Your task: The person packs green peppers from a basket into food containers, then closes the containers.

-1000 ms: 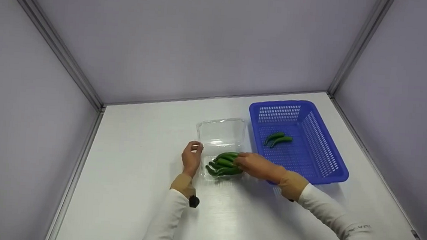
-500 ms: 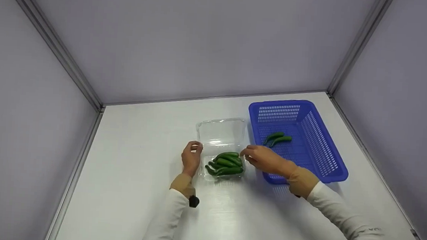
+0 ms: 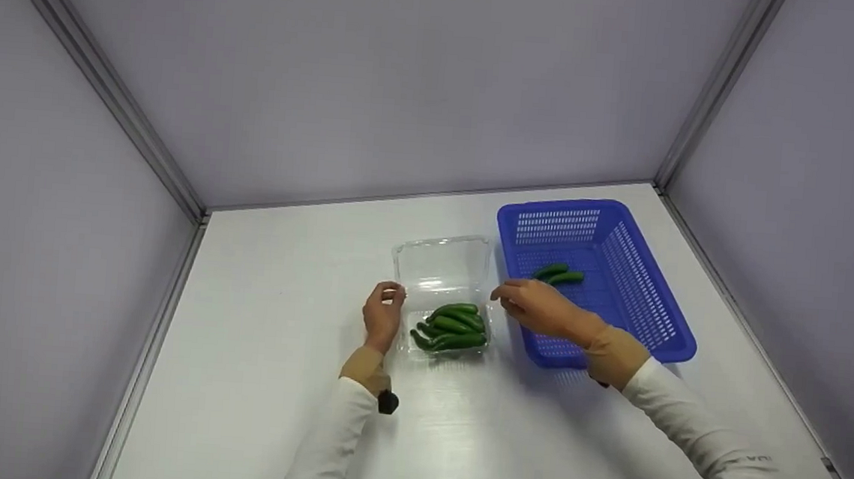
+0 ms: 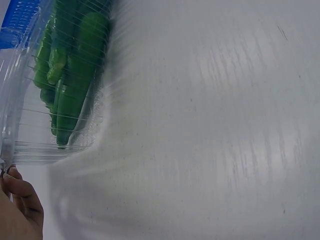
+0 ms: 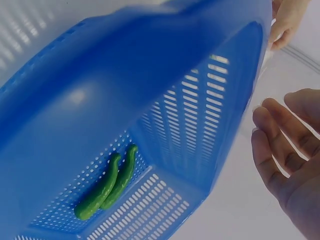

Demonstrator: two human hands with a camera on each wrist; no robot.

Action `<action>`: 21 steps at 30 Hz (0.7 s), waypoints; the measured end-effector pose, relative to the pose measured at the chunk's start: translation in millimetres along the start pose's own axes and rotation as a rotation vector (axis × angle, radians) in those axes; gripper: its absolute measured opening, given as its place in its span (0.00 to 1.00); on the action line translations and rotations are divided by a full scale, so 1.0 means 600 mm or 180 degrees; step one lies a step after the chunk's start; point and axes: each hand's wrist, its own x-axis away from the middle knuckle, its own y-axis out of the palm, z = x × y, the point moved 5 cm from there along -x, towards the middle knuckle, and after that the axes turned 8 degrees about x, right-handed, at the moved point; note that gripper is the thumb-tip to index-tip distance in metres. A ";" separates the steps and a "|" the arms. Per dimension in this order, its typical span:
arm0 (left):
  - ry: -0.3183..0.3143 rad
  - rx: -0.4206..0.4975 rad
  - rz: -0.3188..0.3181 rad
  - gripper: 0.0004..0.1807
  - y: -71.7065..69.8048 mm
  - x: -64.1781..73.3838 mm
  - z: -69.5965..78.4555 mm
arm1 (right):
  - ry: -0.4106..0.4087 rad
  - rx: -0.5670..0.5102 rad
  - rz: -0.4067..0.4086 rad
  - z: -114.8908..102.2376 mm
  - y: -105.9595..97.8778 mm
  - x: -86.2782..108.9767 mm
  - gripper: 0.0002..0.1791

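A clear plastic clamshell box (image 3: pixel 442 263) stands with its lid raised at the back. Several green chili peppers (image 3: pixel 452 327) lie side by side in its base. At the box's left edge, my left hand (image 3: pixel 382 315) pinches the rim between thumb and finger, as the left wrist view (image 4: pixel 22 205) confirms. My right hand (image 3: pixel 539 307) hovers over the left rim of the blue basket (image 3: pixel 657 286), holding nothing. Its fingers (image 5: pixel 277 125) are loosely bent and spread in the right wrist view. Two more green peppers (image 5: pixel 107 187) rest on the basket floor, partly hidden by that hand in the head view.
The white table (image 3: pixel 261 348) extends left and in front of the box. Grey panels (image 3: pixel 423 81) enclose it at the back and sides. The basket stands close to the box's right side, with a narrow gap between.
My right hand has let go of the peppers in the box and moved right, over the basket's edge. The left hand and the box have stayed in place.
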 end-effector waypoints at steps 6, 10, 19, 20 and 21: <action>0.0014 -0.0006 0.0002 0.05 -0.003 0.002 0.001 | 0.0012 0.0002 0.0035 0.010 -0.003 0.006 0.10; 0.0062 0.0011 -0.0005 0.05 -0.005 0.003 0.002 | 0.0034 0.0034 0.0021 0.019 -0.004 0.011 0.11; 0.0085 0.0050 -0.0065 0.05 -0.004 0.003 0.006 | 0.0108 0.0056 -0.0026 0.038 -0.003 0.025 0.11; 0.0082 0.0042 -0.0059 0.05 -0.005 0.003 0.006 | 0.0114 0.0056 -0.0032 0.038 -0.002 0.025 0.11; 0.0080 0.0038 -0.0054 0.05 -0.006 0.003 0.006 | 0.0114 0.0062 -0.0038 0.039 -0.002 0.025 0.11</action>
